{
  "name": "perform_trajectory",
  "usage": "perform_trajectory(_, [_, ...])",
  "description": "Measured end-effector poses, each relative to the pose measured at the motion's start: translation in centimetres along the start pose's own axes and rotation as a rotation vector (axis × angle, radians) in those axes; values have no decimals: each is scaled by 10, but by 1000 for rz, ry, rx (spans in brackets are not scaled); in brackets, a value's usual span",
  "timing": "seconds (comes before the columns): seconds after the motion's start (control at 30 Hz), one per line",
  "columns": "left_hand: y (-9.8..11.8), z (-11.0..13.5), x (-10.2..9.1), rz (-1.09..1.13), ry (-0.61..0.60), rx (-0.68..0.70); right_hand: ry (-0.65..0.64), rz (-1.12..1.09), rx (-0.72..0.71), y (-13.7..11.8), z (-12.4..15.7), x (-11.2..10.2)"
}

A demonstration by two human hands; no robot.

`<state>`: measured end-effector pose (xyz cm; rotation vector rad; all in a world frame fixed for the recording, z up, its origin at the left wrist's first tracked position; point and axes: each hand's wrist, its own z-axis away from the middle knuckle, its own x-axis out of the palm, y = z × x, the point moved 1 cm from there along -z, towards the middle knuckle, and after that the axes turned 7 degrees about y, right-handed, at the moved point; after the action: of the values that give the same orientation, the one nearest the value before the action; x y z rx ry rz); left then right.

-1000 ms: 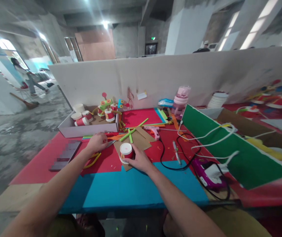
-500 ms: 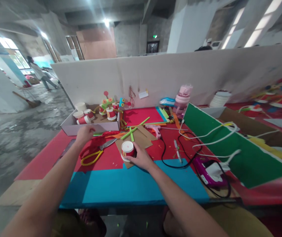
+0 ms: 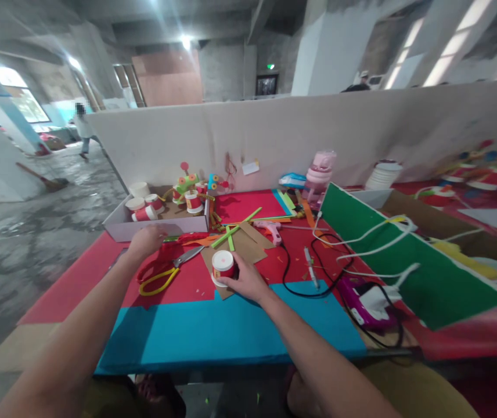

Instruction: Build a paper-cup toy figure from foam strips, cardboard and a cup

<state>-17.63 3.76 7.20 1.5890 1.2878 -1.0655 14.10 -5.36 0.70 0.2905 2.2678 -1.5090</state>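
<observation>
My right hand [image 3: 245, 280] is wrapped round a small white paper cup with a red band [image 3: 222, 266]. The cup stands upside down on a piece of brown cardboard [image 3: 248, 244]. My left hand [image 3: 145, 241] hovers just in front of the white cardboard box [image 3: 157, 227], with its fingers curled away from me. Below it lie scissors with yellow and red handles [image 3: 158, 276] on the red sheet. Green paper strips [image 3: 230, 232] lie crossed on the cardboard.
The box holds several red-banded cups and small paper figures. A pink glue gun [image 3: 270, 229], a pen [image 3: 309, 259], black cable, a purple glue gun [image 3: 359, 296], a green board [image 3: 405, 264] and a pink bottle [image 3: 320, 174] fill the right side. A white partition [image 3: 274, 133] closes the back.
My left hand has let go of the scissors and moved up and left toward the box; the scissors now lie uncovered. My right hand has stayed on the cup.
</observation>
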Motion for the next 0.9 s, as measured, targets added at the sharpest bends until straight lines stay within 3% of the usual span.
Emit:
perform_trajectory(0.07, [23, 6, -6, 10, 70, 47, 1, 7, -7, 0, 0, 0])
perform_trajectory(0.17, [69, 23, -12, 264, 90, 134, 16, 3, -23, 1, -2, 0])
perform_trajectory(0.27, [110, 39, -13, 610, -215, 278, 30, 0, -30, 3, -4, -1])
perform_trajectory(0.37, [129, 48, -5, 843, -498, 354, 34, 1, -39, 3, -4, 1])
perform_trajectory(0.43, [132, 50, 5, 931, -506, 296, 24, 18, -33, 1, -3, 3])
perform_trajectory(0.53, [132, 53, 21, 929, -359, 216, -31, 60, -54, -3, 0, -4])
perform_trajectory(0.63, [134, 57, 29, 911, -296, 228, -17, 148, -159, -6, 5, -38])
perform_trajectory(0.7, [135, 59, 29, 937, -320, 269, 117, 312, -129, -2, 7, -75])
perform_trajectory(0.77, [136, 60, 27, 954, -321, 312, 267, 567, 112, 9, 10, -113])
perform_trajectory(0.8, [137, 60, 26, 955, -308, 329, 280, 709, 255, 16, 11, -129])
perform_trajectory(0.9, [143, 61, 28, 963, -262, 375, 144, 974, 477, 33, 15, -155])
